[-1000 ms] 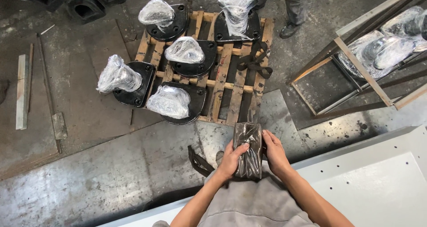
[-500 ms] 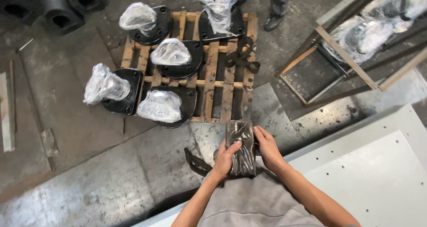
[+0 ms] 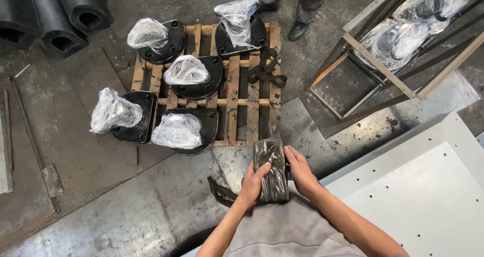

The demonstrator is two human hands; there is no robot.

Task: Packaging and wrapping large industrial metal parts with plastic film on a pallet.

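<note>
Both my hands hold a rolled bundle of dark, worn strap (image 3: 270, 169) in front of my body. My left hand (image 3: 254, 182) grips its left side and lower part, thumb across the front. My right hand (image 3: 301, 170) presses against its right side. A loose tail of the strap (image 3: 220, 191) hangs down to the left of my left wrist. Just beyond the bundle lies a wooden pallet (image 3: 233, 93) with several black flanged metal parts (image 3: 194, 78) whose tops are wrapped in clear plastic film. Another dark strap (image 3: 265, 69) lies in a heap on the pallet's right side.
A grey metal panel with small holes (image 3: 418, 186) lies at my right. An angle-iron frame rack (image 3: 383, 50) with film-wrapped parts stands at the upper right. Black rubber profiles (image 3: 55, 15) lie at the upper left. Another person's legs and shoe (image 3: 297, 30) stand behind the pallet.
The view has shifted, so the pallet now sits further left and higher. My hands have kept their hold on the strap bundle and turned it slightly more upright.
</note>
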